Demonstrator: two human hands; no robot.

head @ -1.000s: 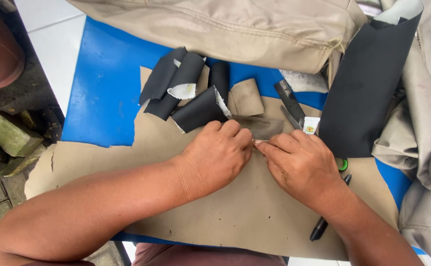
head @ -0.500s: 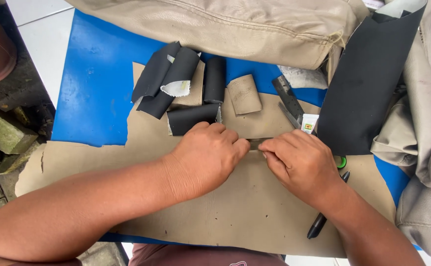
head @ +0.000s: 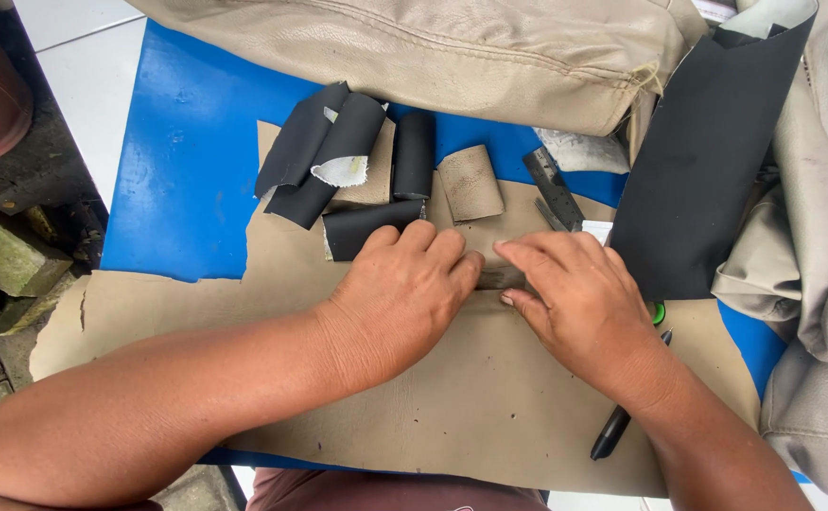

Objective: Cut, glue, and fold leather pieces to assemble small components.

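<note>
Left hand [head: 404, 289] and right hand [head: 575, 298] are pressing curled fingers onto a small, mostly hidden dark strip [head: 501, 279], perhaps pinched, on tan leather [head: 470, 407], with black rolled scraps [head: 357, 161] lying just beyond the fingertips.

Both hands [head: 404, 293] [head: 575, 298] press flat, fingertips meeting.

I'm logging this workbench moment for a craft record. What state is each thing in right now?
left hand: flat, pressing on the tan sheet
right hand: fingertips pinching a small dark piece
small dark piece: mostly hidden between the hands
tan sheet: spread flat on the blue table
blue table: partly covered
black scraps: curled, piled
tan scrap: curled
black sheet: lying flat
pen: lying capped
</note>
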